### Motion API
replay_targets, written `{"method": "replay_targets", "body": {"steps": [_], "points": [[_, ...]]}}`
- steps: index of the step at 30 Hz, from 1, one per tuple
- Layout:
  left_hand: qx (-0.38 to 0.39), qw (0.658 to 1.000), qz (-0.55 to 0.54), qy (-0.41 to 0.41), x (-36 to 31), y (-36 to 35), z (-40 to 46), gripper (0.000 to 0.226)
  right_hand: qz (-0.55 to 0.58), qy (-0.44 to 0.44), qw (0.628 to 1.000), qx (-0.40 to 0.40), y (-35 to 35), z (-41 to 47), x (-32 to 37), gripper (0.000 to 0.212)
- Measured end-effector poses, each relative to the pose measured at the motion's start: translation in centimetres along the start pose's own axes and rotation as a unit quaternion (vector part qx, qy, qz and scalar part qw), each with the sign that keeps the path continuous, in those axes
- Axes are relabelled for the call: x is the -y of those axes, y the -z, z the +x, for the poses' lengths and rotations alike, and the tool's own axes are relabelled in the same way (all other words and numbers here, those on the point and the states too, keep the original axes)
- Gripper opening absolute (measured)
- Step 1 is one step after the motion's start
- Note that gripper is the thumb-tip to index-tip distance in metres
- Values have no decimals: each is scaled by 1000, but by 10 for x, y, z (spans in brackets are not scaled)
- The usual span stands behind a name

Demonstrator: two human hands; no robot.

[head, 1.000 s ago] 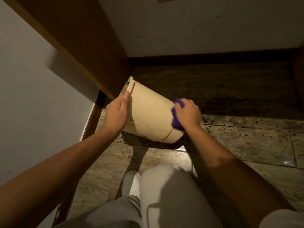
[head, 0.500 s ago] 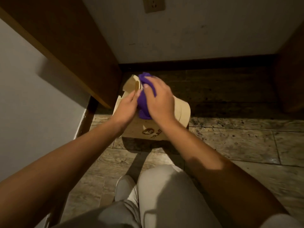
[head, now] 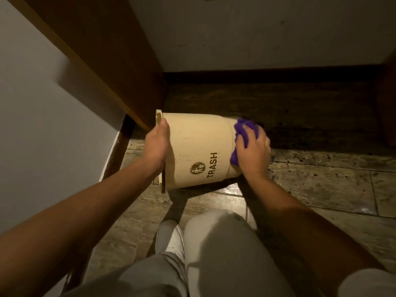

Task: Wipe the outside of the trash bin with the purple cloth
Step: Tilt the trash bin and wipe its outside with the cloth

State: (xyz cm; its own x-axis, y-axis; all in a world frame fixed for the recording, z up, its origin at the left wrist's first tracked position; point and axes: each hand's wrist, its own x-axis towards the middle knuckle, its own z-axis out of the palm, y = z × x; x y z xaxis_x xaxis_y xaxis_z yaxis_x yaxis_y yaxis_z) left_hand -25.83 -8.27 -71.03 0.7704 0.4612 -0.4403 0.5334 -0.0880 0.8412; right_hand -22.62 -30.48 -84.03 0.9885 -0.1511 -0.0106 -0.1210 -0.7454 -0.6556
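Observation:
A cream trash bin (head: 197,144) with "TRASH" printed on it lies on its side above the floor, rim to the left, base to the right. My left hand (head: 157,144) grips the rim end. My right hand (head: 252,151) presses a bunched purple cloth (head: 243,133) against the bin's base end. The bin's opening and its far side are hidden.
A brown wooden panel (head: 120,67) slants down just left of the bin's rim, beside a pale wall (head: 38,116). A dark baseboard (head: 267,73) and white wall lie behind. My bent knee (head: 216,239) and white shoe (head: 170,239) are below on the wood-look floor (head: 321,185).
The bin has been turned flat on its side with the label facing up. My right hand moved the cloth from the rim area to the base end at the right.

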Motion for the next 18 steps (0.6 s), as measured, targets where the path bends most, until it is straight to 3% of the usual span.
{"method": "replay_targets", "body": {"steps": [4,7,10,14,18], "points": [[35,999,0,13,-13,-2,0,58,21,17,999,-18,28,22,6,40],[116,993,-24,7,-21,-2,2,52,123,97,986,-54,43,27,68,39],[182,982,-38,17,-16,-11,-5,48,147,166,975,-7,29,-2,127,42],[152,988,-35,13,-6,-9,-7,47,67,157,985,6,-7,-33,117,46],[102,994,-19,22,1,3,2,38,31,43,998,-17,-22,-17,57,44]]}}
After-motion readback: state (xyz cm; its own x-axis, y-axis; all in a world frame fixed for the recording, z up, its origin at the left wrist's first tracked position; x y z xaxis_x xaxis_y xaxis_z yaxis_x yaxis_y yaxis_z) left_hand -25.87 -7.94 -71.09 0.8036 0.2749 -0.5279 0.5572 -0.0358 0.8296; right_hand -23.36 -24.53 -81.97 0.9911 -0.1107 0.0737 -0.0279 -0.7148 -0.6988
